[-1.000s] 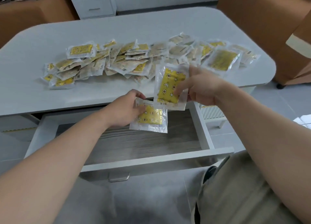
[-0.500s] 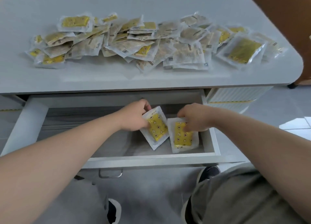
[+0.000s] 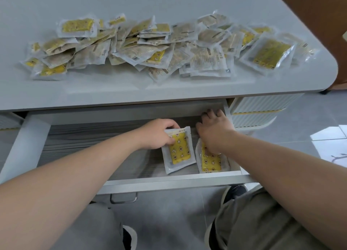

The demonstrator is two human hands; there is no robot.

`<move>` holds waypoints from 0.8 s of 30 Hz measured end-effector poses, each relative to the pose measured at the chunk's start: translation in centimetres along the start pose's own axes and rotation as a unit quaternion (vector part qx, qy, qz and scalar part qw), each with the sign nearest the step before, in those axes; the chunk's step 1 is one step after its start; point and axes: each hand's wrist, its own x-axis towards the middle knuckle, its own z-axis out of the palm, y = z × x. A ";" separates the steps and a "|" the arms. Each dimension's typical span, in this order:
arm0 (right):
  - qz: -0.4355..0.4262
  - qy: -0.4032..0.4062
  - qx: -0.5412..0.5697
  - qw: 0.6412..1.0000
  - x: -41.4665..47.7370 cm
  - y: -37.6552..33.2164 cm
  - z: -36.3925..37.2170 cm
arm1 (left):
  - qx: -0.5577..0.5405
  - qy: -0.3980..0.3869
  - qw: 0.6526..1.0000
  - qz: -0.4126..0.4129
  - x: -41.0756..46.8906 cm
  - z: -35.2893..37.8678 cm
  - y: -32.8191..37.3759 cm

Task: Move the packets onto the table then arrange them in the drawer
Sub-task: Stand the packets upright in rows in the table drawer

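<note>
An open drawer (image 3: 169, 182) with a grey wood-grain floor sticks out under the white table (image 3: 112, 92). Two clear packets with yellow patterned contents lie side by side at its right end. My left hand (image 3: 159, 133) grips the upper left edge of the left packet (image 3: 179, 149). My right hand (image 3: 214, 129) lies flat over the top of the right packet (image 3: 211, 159), fingers stretched toward the drawer's back right corner. A long heap of several more packets (image 3: 159, 47) covers the tabletop.
A metal handle (image 3: 123, 198) hangs under the drawer front. A ribbed white cabinet (image 3: 262, 109) stands right of the drawer, brown furniture (image 3: 319, 15) beyond the table's right corner. My knees and shoes sit below the drawer over a grey tiled floor.
Both hands came down from above the drawer with a packet each and laid them on its floor. The right hand has since slid further back over its packet and opened.
</note>
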 end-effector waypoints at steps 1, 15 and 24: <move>0.005 0.002 0.006 1.000 -0.1 0.1 -0.1 | -0.021 -0.004 1.000 -0.002 0.1 0.2 0.1; -0.027 0.076 0.293 0.953 -4.2 6.3 -4.3 | 0.416 0.079 0.903 0.069 1.7 5.9 3.1; 0.252 0.208 0.566 0.757 -5.7 13.8 -4.9 | 0.389 0.295 0.835 0.254 0.5 1.2 12.2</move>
